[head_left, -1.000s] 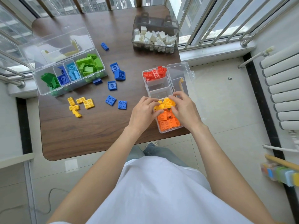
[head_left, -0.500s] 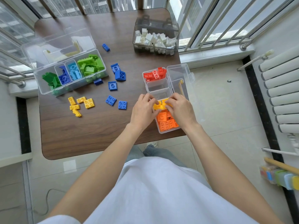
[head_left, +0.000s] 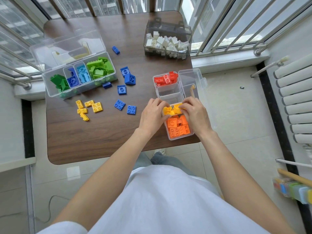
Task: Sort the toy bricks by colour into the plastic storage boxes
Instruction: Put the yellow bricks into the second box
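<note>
Both hands, left hand (head_left: 152,115) and right hand (head_left: 195,114), pinching yellow bricks (head_left: 172,110) over the near-right divided box (head_left: 170,93), above its orange bricks (head_left: 178,127); risk: crowded compartment, yellow pieces likely spilling among the orange if released unseated.

We note a dark wood-grain table (head_left: 94,137) with a smooth, faintly sheened top. The storage boxes (head_left: 181,92) are clear glossy plastic; the bricks (head_left: 177,127) are smooth, shiny moulded plastic. The window bars (head_left: 224,32) look like brushed metal, and the floor tiles (head_left: 236,115) are glossy.
</note>
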Demonstrator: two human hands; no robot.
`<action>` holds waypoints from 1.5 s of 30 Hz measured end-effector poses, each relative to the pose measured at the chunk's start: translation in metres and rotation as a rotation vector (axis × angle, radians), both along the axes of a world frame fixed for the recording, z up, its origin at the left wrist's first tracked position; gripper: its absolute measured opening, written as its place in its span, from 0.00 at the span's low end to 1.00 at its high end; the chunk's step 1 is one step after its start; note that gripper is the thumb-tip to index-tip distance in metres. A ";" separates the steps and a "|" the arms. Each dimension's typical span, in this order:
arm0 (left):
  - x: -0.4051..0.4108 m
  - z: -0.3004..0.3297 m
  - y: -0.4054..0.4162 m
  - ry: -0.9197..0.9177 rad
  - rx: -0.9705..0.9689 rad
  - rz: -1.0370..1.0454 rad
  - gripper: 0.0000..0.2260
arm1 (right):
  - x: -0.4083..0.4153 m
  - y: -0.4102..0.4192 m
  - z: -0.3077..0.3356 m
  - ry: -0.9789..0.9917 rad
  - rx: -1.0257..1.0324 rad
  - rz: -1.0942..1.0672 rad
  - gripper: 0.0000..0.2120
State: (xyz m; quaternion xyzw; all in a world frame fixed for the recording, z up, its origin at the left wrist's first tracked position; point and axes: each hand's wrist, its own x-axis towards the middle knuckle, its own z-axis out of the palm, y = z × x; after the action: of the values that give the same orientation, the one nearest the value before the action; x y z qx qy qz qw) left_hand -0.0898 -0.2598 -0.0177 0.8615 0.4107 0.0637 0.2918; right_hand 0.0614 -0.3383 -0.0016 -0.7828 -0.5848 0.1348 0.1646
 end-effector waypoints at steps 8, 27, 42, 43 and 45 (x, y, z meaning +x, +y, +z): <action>0.000 -0.001 -0.001 -0.023 0.010 0.011 0.15 | -0.007 0.008 0.001 0.056 -0.053 -0.068 0.08; -0.041 0.009 0.009 -0.284 -0.066 0.217 0.09 | -0.047 0.018 0.024 0.206 0.161 -0.144 0.08; -0.229 -0.020 0.104 0.272 -0.233 0.538 0.48 | -0.227 0.170 -0.033 0.000 -0.424 0.470 0.39; -0.229 -0.021 0.111 0.275 -0.241 0.509 0.47 | -0.233 0.180 -0.035 -0.028 -0.441 0.480 0.39; -0.228 -0.022 0.121 0.281 -0.267 0.450 0.41 | -0.239 0.192 -0.037 -0.051 -0.461 0.486 0.35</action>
State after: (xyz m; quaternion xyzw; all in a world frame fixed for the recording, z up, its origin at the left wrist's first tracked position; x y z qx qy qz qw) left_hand -0.3174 -0.1392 -0.0392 0.7029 0.6327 -0.0478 0.3214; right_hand -0.1776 -0.1465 -0.0386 -0.6404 -0.7123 0.2790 -0.0685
